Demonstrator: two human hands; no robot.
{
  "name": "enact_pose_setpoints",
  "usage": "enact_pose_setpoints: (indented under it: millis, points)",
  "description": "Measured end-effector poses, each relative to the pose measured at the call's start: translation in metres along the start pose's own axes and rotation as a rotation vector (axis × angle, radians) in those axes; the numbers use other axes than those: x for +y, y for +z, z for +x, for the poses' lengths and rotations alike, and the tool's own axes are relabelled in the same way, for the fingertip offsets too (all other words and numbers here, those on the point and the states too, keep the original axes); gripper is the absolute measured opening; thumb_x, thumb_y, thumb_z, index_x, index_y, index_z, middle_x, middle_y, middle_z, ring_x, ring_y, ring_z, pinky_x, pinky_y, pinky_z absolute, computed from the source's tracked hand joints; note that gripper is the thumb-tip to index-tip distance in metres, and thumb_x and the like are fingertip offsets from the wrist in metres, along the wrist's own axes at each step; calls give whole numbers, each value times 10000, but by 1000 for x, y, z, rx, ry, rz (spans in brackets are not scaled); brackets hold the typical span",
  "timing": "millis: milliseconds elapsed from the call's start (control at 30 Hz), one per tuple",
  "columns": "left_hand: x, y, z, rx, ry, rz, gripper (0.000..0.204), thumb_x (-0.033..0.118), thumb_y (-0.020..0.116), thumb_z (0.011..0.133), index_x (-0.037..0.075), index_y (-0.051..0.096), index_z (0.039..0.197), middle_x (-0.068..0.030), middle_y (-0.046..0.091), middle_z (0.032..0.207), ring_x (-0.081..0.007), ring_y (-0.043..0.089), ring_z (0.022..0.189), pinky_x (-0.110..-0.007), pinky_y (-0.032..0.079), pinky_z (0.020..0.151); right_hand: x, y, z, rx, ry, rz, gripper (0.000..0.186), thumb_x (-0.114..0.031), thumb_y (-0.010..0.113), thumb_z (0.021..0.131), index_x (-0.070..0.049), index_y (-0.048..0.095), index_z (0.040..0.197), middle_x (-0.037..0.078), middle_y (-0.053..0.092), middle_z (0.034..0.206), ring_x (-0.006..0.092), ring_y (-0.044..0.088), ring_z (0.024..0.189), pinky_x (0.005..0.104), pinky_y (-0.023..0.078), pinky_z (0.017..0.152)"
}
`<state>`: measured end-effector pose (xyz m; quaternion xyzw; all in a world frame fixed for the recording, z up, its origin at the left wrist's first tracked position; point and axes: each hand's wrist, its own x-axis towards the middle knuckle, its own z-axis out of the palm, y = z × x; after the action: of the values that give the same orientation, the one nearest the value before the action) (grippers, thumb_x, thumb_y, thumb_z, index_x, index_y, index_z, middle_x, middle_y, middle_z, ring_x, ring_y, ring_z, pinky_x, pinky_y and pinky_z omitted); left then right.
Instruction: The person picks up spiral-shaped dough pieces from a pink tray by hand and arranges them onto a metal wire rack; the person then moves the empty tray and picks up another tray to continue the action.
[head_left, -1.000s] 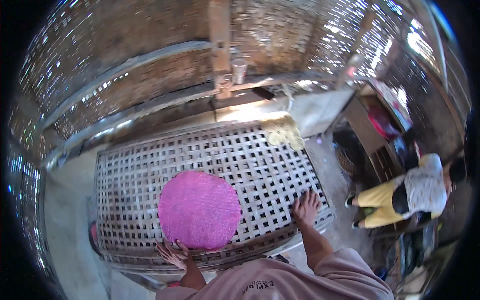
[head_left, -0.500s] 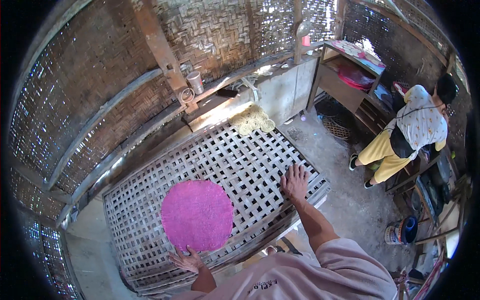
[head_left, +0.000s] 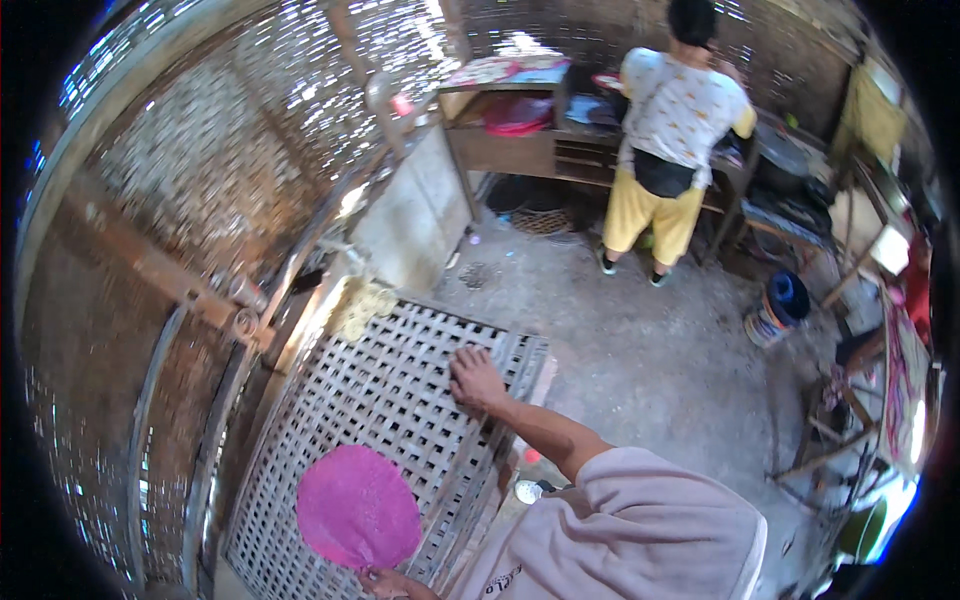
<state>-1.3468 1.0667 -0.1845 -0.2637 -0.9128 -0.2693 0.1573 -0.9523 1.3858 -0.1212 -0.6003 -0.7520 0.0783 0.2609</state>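
Observation:
A thin pink round sheet (head_left: 360, 506) with a rough edge lies on a woven bamboo lattice platform (head_left: 270, 512). My left hand (head_left: 383, 582) is at the sheet's near edge, its fingertips closed on the rim; part of this hand is cut off by the lower border. Farther off and to the right, my right hand (head_left: 476, 377) rests on the bare lattice near the platform's right end. Its fingers are slightly bent and apart, and nothing is in them.
Pale coiled round pieces (head_left: 362, 308) lie at the platform's far corner. A person (head_left: 680, 130) in yellow trousers stands at a wooden shelf (head_left: 520, 155), back turned. A blue-rimmed bucket (head_left: 778, 310) stands on the floor at right. Woven bamboo walls (head_left: 190, 170) border the left.
The view has swung to the right, showing more floor and the person. My left hand, formerly spread at the sheet's edge, now grips that edge. My right hand stays on the lattice.

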Motion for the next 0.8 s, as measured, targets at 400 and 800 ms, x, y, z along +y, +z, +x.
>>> enact_pose_setpoints:
  millis: [400,800]
  points:
    - [314,-140,-184,-570,-13,-823,377,193,597,943,-81,550,1199,-238,599,1140,-312,611,1020,-385,511,835,68,-110,-249,-429,721,1341,739,-643,533,865,-19,571,1260,154,598,1232,245,592,1081,436,516,823]
    - [374,-259,-466,-1914,857,-935,229,70,657,887,-32,622,1089,-98,679,981,-207,637,936,-333,485,854,221,-305,-468,286,587,2175,476,-145,589,925,-2,480,1366,125,624,1228,204,631,1084,331,522,944]
